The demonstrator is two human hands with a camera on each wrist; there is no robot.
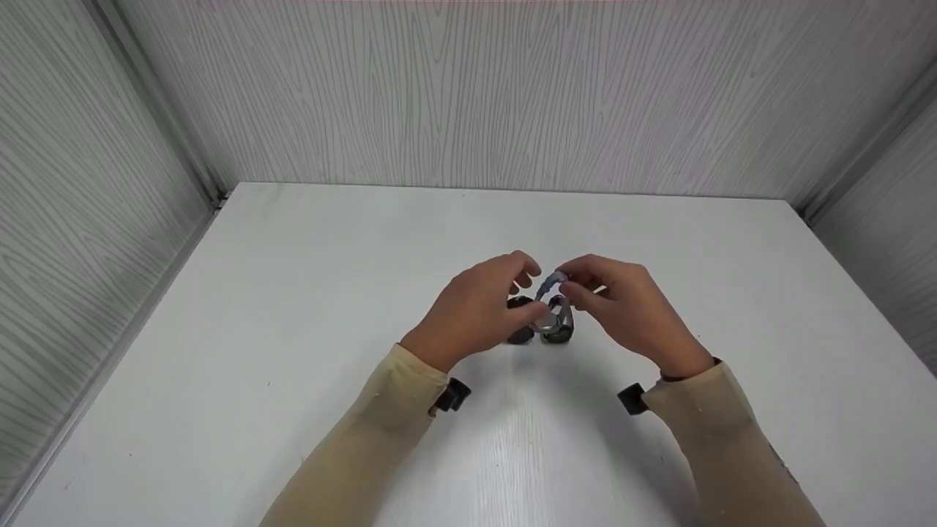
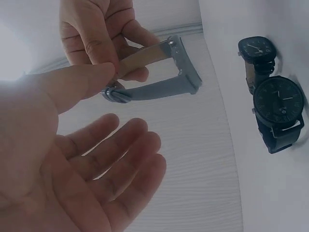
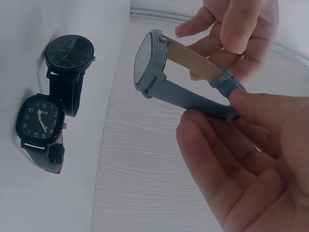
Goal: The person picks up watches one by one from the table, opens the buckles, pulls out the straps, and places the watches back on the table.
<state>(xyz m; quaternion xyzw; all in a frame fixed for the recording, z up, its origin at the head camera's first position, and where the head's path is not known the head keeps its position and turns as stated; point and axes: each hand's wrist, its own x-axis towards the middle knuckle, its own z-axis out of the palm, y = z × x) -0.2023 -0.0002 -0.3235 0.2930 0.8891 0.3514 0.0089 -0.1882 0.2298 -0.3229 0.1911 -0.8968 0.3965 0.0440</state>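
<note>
A watch with a blue-grey strap (image 3: 188,96) is held up above the table by my right hand (image 1: 618,300). Thumb and fingers of that hand pinch the strap at its buckle end, and the strap forms a loop, tan on its inner side. The watch's case (image 3: 150,63) points away from the right hand. My left hand (image 1: 476,307) is beside the watch with its fingers spread and relaxed. In the left wrist view the left thumb (image 2: 91,79) overlaps the strap near the buckle, while the other left fingers are apart from it.
Two black watches lie side by side on the white table (image 1: 329,263), below the hands: one with a round dial (image 2: 278,104), one with a squarish dial (image 3: 41,121). Wood-grain panels (image 1: 468,95) rise behind the table and at both sides.
</note>
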